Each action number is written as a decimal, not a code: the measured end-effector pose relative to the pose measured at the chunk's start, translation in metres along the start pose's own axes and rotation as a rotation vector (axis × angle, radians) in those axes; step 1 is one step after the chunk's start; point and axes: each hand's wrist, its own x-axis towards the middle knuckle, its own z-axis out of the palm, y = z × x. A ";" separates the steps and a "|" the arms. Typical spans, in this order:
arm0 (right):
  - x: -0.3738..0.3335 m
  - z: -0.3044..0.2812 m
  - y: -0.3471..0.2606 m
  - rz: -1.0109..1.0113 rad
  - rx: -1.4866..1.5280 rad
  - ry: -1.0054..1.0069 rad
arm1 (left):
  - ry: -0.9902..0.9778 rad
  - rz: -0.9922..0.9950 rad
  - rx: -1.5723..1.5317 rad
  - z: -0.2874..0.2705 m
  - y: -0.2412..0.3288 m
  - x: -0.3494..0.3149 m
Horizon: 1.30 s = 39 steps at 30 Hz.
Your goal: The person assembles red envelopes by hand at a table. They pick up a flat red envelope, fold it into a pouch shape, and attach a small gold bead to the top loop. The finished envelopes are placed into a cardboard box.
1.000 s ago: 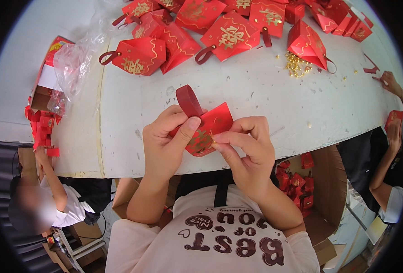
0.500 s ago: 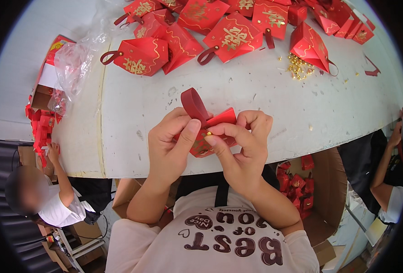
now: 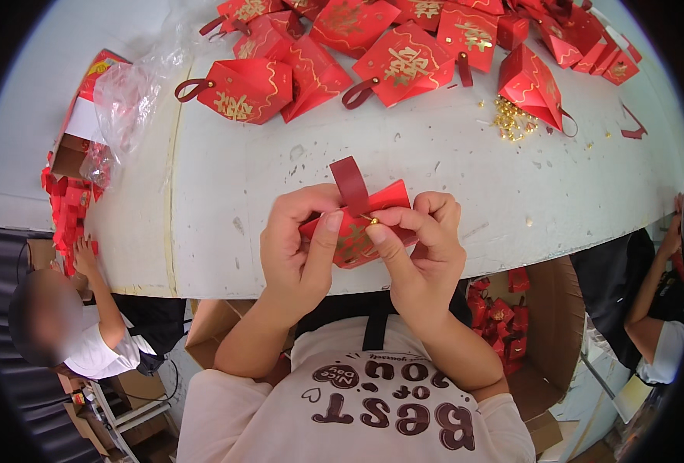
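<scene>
Between my hands, above the table's near edge, is a small red paper gift box (image 3: 354, 241) with gold decoration. A dark red strap (image 3: 349, 185) stands up from its top. My left hand (image 3: 303, 239) grips the box's left side, thumb on the front and fingers behind. My right hand (image 3: 423, 239) pinches a small gold bead-like stud (image 3: 374, 221) between thumb and forefinger, against the box top beside the strap's base. Whether the stud passes through the paper is hidden by my fingertips.
Several red gift boxes (image 3: 405, 65) lie across the table's (image 3: 226, 177) far side, near a heap of gold studs (image 3: 511, 119). Clear plastic wrap (image 3: 130, 100) lies at left. A cardboard carton (image 3: 550, 332) of red boxes stands below the edge. Co-workers sit left and right.
The strap, seen as an open loop before, now shows its flat face. My left thumb and fingers have shifted on the box, and both hands have moved slightly right.
</scene>
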 end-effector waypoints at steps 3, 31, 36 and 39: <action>0.001 0.000 0.003 0.116 0.099 0.007 | -0.047 0.023 0.199 -0.005 -0.002 0.002; 0.009 -0.002 -0.006 -0.194 -0.233 -0.020 | -0.005 0.040 0.299 0.001 -0.003 0.001; 0.010 -0.005 -0.008 -0.288 -0.344 -0.014 | -0.024 0.055 0.261 -0.004 -0.009 0.000; 0.011 -0.006 -0.009 -0.322 -0.370 -0.037 | -0.060 0.034 0.228 -0.008 -0.010 -0.002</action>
